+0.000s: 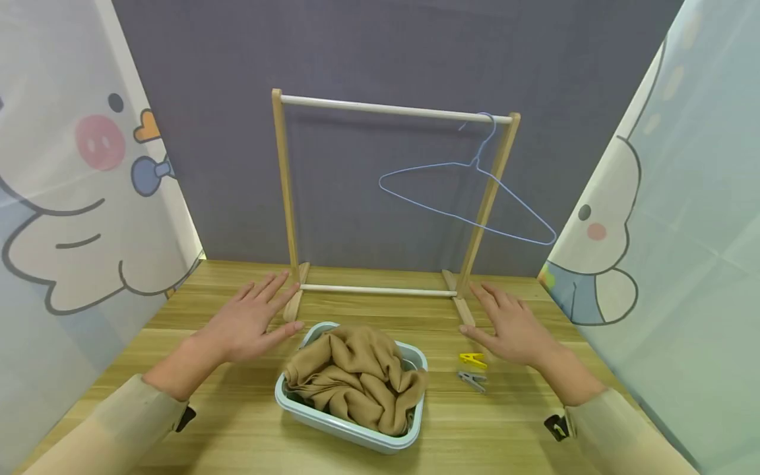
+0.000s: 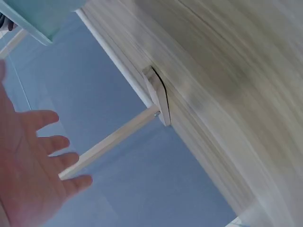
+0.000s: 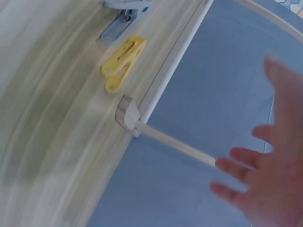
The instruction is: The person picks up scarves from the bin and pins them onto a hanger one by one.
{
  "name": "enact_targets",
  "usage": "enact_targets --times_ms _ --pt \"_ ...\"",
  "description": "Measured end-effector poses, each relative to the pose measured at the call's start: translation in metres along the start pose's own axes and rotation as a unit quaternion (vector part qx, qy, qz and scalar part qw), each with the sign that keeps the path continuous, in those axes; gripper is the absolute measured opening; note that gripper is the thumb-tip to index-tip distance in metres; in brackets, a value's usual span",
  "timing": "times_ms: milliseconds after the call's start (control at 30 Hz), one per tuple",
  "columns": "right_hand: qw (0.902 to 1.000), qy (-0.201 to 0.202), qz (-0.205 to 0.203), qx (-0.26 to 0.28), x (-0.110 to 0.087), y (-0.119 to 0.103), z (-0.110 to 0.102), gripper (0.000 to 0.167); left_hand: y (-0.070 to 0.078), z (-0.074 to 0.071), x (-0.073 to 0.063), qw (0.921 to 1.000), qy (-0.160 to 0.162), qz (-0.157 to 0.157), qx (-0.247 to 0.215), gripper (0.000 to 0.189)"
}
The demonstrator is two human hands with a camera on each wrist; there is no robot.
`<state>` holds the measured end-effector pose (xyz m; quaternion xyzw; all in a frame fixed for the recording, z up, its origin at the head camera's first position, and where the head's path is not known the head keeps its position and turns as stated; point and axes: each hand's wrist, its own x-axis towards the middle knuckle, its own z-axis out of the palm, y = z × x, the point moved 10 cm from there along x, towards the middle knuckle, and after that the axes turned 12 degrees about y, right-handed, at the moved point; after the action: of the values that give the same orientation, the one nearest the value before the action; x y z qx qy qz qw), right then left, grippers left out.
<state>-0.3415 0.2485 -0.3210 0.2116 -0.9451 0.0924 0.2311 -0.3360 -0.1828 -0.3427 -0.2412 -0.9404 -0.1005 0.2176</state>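
My left hand point(image 1: 252, 320) is held palm down with fingers spread, left of a pale blue basin point(image 1: 350, 430) and near the rack's left foot. In the basin lies a crumpled brown cloth point(image 1: 362, 376), whose full shape is hidden in its folds. My right hand point(image 1: 513, 323) has its fingers extended too, beside the rack's right foot. Just to its left, a yellow clothespin point(image 1: 473, 359) and a grey clothespin point(image 1: 472, 380) lie on the table. Neither hand holds anything. A blue wire hanger point(image 1: 469, 216) hangs by its hook near the right end of the rack's top bar.
The wooden rack point(image 1: 396, 111) with white bars stands at the back of the wood-grain table point(image 1: 237, 429). Behind it hangs a dark grey cloth backdrop point(image 1: 368, 53). Curtains printed with cartoon figures flank the table, a left curtain point(image 1: 59, 165) and a right curtain point(image 1: 700, 198).
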Motion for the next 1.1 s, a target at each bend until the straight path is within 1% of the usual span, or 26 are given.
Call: enact_targets --times_ms 33,100,167,233,300,333,367,400,433,467,500,567,633,700,733,800,900,1000,1100 --pt "0.9998 0.022 -0.003 0.001 0.002 0.001 -0.006 0.084 0.001 -0.001 0.0 0.9999 0.006 0.003 -0.012 0.079" --pt "0.9969 0.079 -0.007 0.001 0.009 0.005 -0.022 0.075 0.003 -0.004 0.001 0.9987 0.015 0.008 -0.047 0.072" --pt "0.9895 0.144 -0.004 0.007 0.019 0.012 -0.043 0.064 0.007 -0.007 0.002 0.9956 0.02 0.011 -0.091 0.064" --pt "0.9756 0.219 -0.003 0.018 0.029 0.023 -0.067 0.055 0.011 -0.01 0.003 0.9921 0.021 0.013 -0.123 0.058" --pt "0.9567 0.29 -0.002 0.02 0.039 0.035 -0.09 0.052 0.018 -0.013 0.006 0.9897 0.024 0.019 -0.14 0.055" --pt "0.9476 0.319 -0.001 0.021 0.044 0.041 -0.1 0.052 0.022 -0.014 0.008 0.9891 0.023 0.022 -0.143 0.054" --pt "0.9407 0.339 0.003 0.018 0.048 0.048 -0.108 0.052 0.027 -0.016 0.009 0.9888 0.024 0.028 -0.144 0.053" --pt "0.936 0.352 0.006 0.015 0.053 0.054 -0.115 0.054 0.031 -0.017 0.011 0.9888 0.022 0.032 -0.144 0.052" --pt "0.9348 0.355 0.01 0.013 0.058 0.059 -0.119 0.056 0.036 -0.017 0.012 0.9884 0.019 0.038 -0.146 0.052" --pt "0.9362 0.351 0.017 0.008 0.063 0.064 -0.122 0.057 0.041 -0.018 0.014 0.9879 0.015 0.044 -0.148 0.051" --pt "0.9397 0.341 0.022 0.004 0.068 0.068 -0.124 0.059 0.046 -0.018 0.015 0.9877 0.01 0.049 -0.148 0.051" --pt "0.9514 0.306 0.031 0.005 0.079 0.076 -0.122 0.061 0.056 -0.017 0.018 0.9867 0.005 0.059 -0.151 0.05" --pt "0.9629 0.266 0.044 0.019 0.089 0.083 -0.117 0.062 0.065 -0.015 0.02 0.9857 -0.001 0.067 -0.155 0.05" --pt "0.9701 0.231 0.059 0.044 0.097 0.09 -0.111 0.062 0.072 -0.013 0.022 0.9848 -0.004 0.074 -0.157 0.05" --pt "0.9716 0.219 0.068 0.058 0.099 0.093 -0.109 0.061 0.074 -0.011 0.023 0.9842 -0.005 0.079 -0.159 0.05" --pt "0.9712 0.209 0.082 0.079 0.104 0.098 -0.107 0.058 0.08 -0.009 0.026 0.9827 -0.009 0.089 -0.162 0.05" --pt "0.9654 0.221 0.096 0.099 0.106 0.106 -0.11 0.053 0.088 -0.009 0.03 0.9801 -0.01 0.107 -0.167 0.049" --pt "0.9569 0.242 0.108 0.119 0.105 0.112 -0.114 0.048 0.094 -0.009 0.033 0.9778 -0.016 0.12 -0.171 0.049" --pt "0.9472 0.258 0.123 0.144 0.103 0.115 -0.117 0.043 0.099 -0.005 0.034 0.9767 -0.031 0.131 -0.167 0.048"
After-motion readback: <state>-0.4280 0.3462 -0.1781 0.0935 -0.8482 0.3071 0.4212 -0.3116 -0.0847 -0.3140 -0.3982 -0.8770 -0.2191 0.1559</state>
